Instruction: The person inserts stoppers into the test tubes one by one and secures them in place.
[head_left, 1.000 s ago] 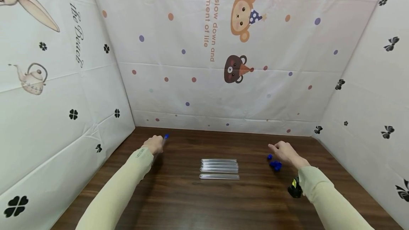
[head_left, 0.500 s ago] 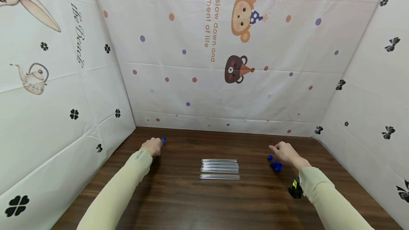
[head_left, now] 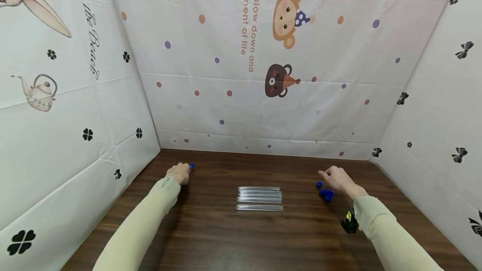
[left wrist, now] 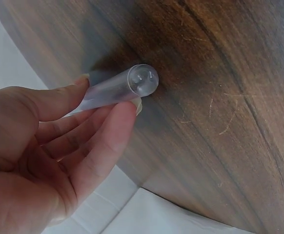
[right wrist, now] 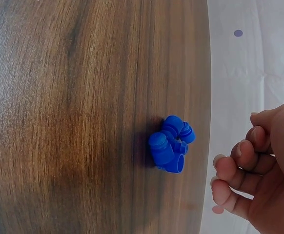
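Near the table's far left corner, my left hand (head_left: 178, 173) pinches a clear test tube (left wrist: 110, 92) between thumb and fingers. The tube's rounded end faces the camera in the left wrist view; at its other end, a blue cap (head_left: 192, 165) pokes out past the hand in the head view. On the right, my right hand (head_left: 338, 180) hangs above the table with loosely curled fingers and nothing in them. Several blue caps (right wrist: 169, 146) lie clustered close to it, apart from the fingers. More clear test tubes (head_left: 259, 195) lie side by side at mid-table.
A black item with a yellow patch (head_left: 349, 221) shows beside the right cuff. The brown wood-grain table (head_left: 241, 241) is bounded by printed white sheets at the back (head_left: 241, 108), left and right.
My left hand has tilted the test tube, so its blue cap sits lower and closer to the hand, and the tube's body no longer shows below the hand. The right hand has stayed put.
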Available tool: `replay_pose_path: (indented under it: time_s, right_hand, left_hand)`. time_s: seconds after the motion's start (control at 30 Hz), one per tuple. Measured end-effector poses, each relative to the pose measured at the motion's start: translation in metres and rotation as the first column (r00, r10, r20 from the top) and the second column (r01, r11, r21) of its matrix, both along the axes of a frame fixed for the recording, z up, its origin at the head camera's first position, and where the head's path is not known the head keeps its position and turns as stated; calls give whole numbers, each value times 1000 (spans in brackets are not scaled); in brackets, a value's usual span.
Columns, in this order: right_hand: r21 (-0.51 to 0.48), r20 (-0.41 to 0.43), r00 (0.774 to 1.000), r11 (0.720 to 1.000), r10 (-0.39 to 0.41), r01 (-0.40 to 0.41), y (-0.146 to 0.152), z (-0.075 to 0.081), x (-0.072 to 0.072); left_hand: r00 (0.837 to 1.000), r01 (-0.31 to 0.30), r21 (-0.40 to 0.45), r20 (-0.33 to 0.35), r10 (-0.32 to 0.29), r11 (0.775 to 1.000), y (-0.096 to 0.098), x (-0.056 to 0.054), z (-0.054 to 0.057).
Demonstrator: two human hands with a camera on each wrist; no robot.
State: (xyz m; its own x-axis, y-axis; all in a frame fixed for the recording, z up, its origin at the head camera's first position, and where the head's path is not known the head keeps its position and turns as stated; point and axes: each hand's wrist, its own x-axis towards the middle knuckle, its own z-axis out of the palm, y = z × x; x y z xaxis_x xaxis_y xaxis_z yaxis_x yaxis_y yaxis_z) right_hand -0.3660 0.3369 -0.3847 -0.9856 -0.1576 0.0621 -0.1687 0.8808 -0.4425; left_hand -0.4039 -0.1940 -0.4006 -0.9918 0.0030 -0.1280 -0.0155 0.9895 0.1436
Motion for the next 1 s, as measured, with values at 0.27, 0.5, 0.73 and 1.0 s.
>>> replay_pose_path:
  time_s: [0.27, 0.5, 0.73, 1.0]
  right_hand:
    - [-9, 16, 1000, 1000, 7, -7, 2, -1, 0]
    - [-14, 15, 1000, 1000, 16, -16, 4, -1, 1]
    - [-14, 26, 1000, 1000, 2, -2, 3, 1, 3]
    - [-7, 1, 1000, 1000, 3, -3, 2, 2, 6]
  left_hand:
    - [1000, 18, -5, -17, -18, 1000, 0, 4, 1]
    - [999, 23, -10, -22, -23, 1000, 0, 3, -1]
    - [999, 30, -5, -23, -30, 1000, 0, 4, -1]
    - [999, 31, -16, -17, -31, 999, 0, 5, 0]
